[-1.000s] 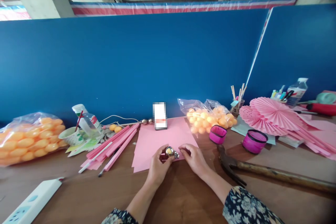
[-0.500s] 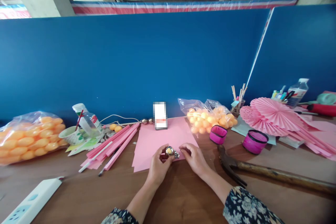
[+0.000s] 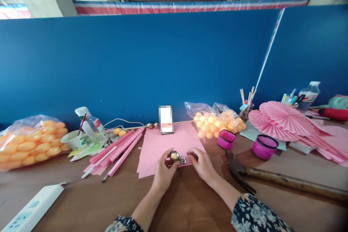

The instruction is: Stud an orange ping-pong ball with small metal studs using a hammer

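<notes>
Between the thumb and fingers of my left hand (image 3: 164, 168) is a shiny silver ball (image 3: 174, 156) with a yellowish patch on its face. Smaller silver balls (image 3: 182, 160) cluster at its right side, seemingly joined to it. A short gap to the right, my right hand (image 3: 202, 165) is closed, thumb and fingertips pinched together. Whatever the pinch holds, if anything, is too small to make out. Both hands are above the near edge of the pink paper sheets (image 3: 174, 139). Two more silver balls (image 3: 152, 125) lie at the back, left of a blurred-out upright phone-like item (image 3: 166, 120).
Bags of orange balls stand left (image 3: 32, 143) and right (image 3: 217, 121). Pink strips (image 3: 119, 148), a bottle (image 3: 91, 125) and a power strip (image 3: 34, 208) lie left. On the right are magenta bands (image 3: 264, 147), a hammer (image 3: 285, 180) and pink paper fans (image 3: 282, 119). A blue partition (image 3: 163, 61) closes the back.
My left hand and the silver ball have shifted very slightly to the left. The right hand stays pinched in nearly the same place.
</notes>
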Demonstrator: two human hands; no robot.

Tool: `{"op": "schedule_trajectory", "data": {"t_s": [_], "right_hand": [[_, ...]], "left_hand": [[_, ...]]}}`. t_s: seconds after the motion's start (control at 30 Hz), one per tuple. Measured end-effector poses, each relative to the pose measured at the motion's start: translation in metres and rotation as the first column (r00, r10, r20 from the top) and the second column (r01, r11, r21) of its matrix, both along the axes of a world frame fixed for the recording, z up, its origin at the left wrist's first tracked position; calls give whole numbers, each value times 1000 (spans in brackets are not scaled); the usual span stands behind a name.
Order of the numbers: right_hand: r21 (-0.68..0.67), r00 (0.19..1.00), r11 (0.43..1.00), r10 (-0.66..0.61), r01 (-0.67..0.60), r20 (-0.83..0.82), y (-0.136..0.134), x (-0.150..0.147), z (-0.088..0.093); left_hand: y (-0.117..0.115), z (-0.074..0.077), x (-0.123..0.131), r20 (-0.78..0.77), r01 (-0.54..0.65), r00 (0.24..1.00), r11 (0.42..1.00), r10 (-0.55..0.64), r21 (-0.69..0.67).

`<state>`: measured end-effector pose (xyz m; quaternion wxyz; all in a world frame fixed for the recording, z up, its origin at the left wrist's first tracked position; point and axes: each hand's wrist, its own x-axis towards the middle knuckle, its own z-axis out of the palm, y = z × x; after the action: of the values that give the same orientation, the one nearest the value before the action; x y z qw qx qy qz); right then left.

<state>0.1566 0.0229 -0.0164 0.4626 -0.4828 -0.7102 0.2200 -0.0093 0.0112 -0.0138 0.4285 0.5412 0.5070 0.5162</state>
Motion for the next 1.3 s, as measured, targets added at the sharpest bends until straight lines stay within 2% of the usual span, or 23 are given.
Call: {"op": "schedule_trajectory", "data": {"t_s": [1.3], "right_hand": [[6, 1000, 1000, -3, 3, -6, -1, 0, 2]], "left_hand": [[-2, 2, 1, -2, 0, 1000, 1000, 0, 7]]}}
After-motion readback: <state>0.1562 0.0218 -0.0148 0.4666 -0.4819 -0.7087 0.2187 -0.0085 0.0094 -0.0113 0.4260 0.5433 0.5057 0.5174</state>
